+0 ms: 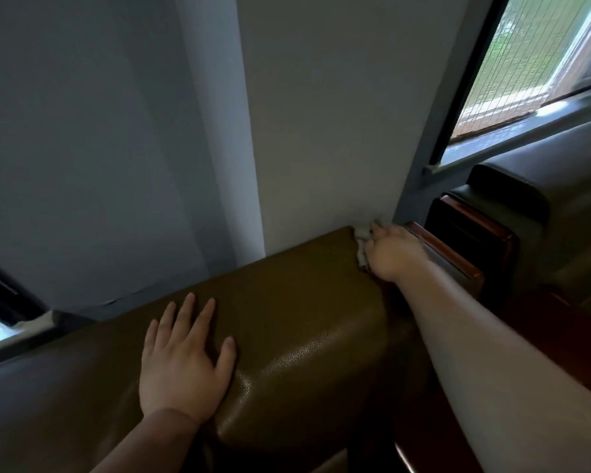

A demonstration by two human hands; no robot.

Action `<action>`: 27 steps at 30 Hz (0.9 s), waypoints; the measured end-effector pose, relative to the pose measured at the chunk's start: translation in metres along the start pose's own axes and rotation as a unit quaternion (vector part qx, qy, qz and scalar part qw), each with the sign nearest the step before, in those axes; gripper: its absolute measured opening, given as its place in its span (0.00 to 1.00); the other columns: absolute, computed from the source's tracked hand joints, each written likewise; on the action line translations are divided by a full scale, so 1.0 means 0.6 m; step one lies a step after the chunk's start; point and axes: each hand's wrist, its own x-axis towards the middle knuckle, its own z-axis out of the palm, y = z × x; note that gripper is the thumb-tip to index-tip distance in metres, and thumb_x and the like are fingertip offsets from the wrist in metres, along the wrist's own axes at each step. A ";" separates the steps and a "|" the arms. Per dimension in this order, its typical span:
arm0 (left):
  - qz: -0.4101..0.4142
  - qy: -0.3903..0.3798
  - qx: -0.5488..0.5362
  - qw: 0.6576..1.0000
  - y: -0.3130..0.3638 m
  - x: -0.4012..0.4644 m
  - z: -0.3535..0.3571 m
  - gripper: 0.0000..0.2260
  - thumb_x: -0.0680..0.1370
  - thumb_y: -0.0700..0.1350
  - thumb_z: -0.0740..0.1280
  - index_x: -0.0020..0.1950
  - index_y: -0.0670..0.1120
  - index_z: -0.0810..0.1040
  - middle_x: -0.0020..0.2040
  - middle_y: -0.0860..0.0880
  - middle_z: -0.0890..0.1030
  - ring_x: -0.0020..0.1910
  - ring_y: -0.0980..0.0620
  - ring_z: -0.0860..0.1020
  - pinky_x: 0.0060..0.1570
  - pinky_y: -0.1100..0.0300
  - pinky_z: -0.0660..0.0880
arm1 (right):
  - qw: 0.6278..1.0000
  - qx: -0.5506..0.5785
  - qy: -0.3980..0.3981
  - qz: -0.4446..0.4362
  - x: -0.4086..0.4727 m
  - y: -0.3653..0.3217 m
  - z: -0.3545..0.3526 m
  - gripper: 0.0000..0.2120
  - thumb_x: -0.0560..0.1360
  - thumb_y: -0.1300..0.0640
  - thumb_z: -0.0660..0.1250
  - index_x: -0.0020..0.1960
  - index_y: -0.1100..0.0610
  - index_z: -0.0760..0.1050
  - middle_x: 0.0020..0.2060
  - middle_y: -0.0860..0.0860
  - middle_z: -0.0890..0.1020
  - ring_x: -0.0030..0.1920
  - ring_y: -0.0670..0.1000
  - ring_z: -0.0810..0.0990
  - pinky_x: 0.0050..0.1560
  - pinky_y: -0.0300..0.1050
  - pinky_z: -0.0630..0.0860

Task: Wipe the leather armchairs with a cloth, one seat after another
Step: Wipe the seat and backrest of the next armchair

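A brown leather armchair (pixel 287 302) fills the lower half of the view, its broad backrest top running from lower left up to the wall. My left hand (pixel 185 356) lies flat on that top, fingers spread, holding nothing. My right hand (pixel 394 252) reaches to the far right corner of the backrest, close to the wall, and is closed on a small pale cloth (pixel 361 245), pressed against the leather edge. Most of the cloth is hidden under the hand.
A second, darker leather armchair (pixel 543 189) with a reddish wooden side panel (pixel 458 247) stands close on the right. A white wall (pixel 321 131) rises directly behind the backrest. A window (pixel 533 63) with a mesh screen is at the upper right.
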 end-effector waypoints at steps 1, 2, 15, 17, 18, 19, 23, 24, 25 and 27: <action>0.000 0.003 0.002 1.000 -0.001 0.000 0.000 0.36 0.78 0.71 0.46 0.84 0.58 0.62 0.85 0.51 0.60 0.84 0.47 0.56 0.83 0.46 0.51 | 1.000 0.021 0.021 -0.009 -0.032 -0.026 0.007 0.27 0.86 0.47 0.46 0.83 0.55 0.58 0.84 0.56 0.53 0.83 0.58 0.50 0.82 0.57 0.51; 0.000 0.004 0.004 1.000 -0.001 0.000 0.000 0.36 0.78 0.71 0.46 0.84 0.59 0.62 0.85 0.51 0.60 0.84 0.47 0.56 0.83 0.45 0.51 | 0.998 0.043 0.042 -0.020 -0.069 -0.052 0.019 0.28 0.86 0.44 0.44 0.84 0.53 0.54 0.84 0.53 0.52 0.83 0.56 0.49 0.82 0.56 0.49; -0.003 0.014 0.004 1.000 0.002 -0.001 -0.004 0.35 0.79 0.70 0.48 0.83 0.57 0.65 0.83 0.49 0.63 0.83 0.45 0.59 0.82 0.43 0.55 | 0.950 0.193 0.194 0.152 -0.173 -0.067 0.102 0.29 0.84 0.39 0.46 0.81 0.49 0.60 0.82 0.55 0.58 0.82 0.62 0.52 0.80 0.69 0.50; -0.003 0.012 0.007 1.000 0.003 -0.002 -0.006 0.36 0.78 0.70 0.48 0.83 0.57 0.64 0.84 0.49 0.63 0.83 0.45 0.59 0.82 0.44 0.54 | 0.967 0.154 0.201 0.021 -0.221 -0.142 0.118 0.29 0.83 0.37 0.46 0.81 0.46 0.61 0.82 0.52 0.59 0.82 0.61 0.51 0.80 0.69 0.47; -0.003 0.011 0.008 1.000 0.003 -0.003 -0.007 0.36 0.78 0.70 0.47 0.83 0.57 0.64 0.84 0.50 0.63 0.83 0.45 0.58 0.82 0.44 0.54 | 0.972 0.146 0.179 -0.037 -0.242 -0.160 0.122 0.30 0.83 0.36 0.45 0.82 0.45 0.59 0.83 0.50 0.57 0.83 0.60 0.49 0.80 0.68 0.45; -0.001 0.012 0.008 1.000 0.004 -0.003 -0.008 0.36 0.79 0.70 0.47 0.83 0.57 0.63 0.84 0.50 0.62 0.83 0.45 0.58 0.82 0.44 0.54 | 0.974 0.138 0.162 -0.074 -0.250 -0.155 0.123 0.31 0.83 0.34 0.45 0.82 0.45 0.58 0.83 0.49 0.57 0.83 0.59 0.48 0.81 0.66 0.44; -0.001 0.006 0.008 1.000 0.003 -0.005 -0.011 0.33 0.81 0.69 0.50 0.84 0.57 0.61 0.85 0.51 0.59 0.84 0.46 0.55 0.83 0.44 0.52 | 0.969 0.147 0.196 0.029 -0.189 -0.034 0.144 0.31 0.81 0.35 0.47 0.81 0.44 0.57 0.82 0.50 0.59 0.82 0.58 0.50 0.81 0.64 0.48; -0.001 0.005 0.007 1.000 0.004 -0.005 -0.011 0.32 0.82 0.68 0.51 0.84 0.58 0.60 0.85 0.51 0.58 0.84 0.47 0.54 0.83 0.45 0.51 | 0.963 0.169 0.188 0.089 -0.174 -0.017 0.146 0.30 0.81 0.35 0.47 0.81 0.43 0.57 0.82 0.50 0.57 0.82 0.58 0.49 0.81 0.65 0.49; -0.001 0.006 0.005 1.000 0.005 -0.006 -0.012 0.32 0.82 0.68 0.51 0.84 0.58 0.60 0.85 0.51 0.58 0.84 0.47 0.54 0.83 0.45 0.51 | 0.953 0.196 0.187 0.138 -0.167 -0.019 0.148 0.30 0.81 0.36 0.48 0.81 0.44 0.56 0.82 0.50 0.56 0.83 0.59 0.48 0.81 0.66 0.49; -0.001 0.006 0.000 1.000 0.007 -0.006 -0.012 0.32 0.82 0.68 0.52 0.84 0.58 0.60 0.85 0.50 0.58 0.84 0.47 0.54 0.83 0.45 0.50 | 0.928 0.240 0.208 0.194 -0.177 -0.075 0.152 0.29 0.82 0.38 0.48 0.82 0.44 0.56 0.83 0.51 0.52 0.83 0.61 0.44 0.80 0.70 0.49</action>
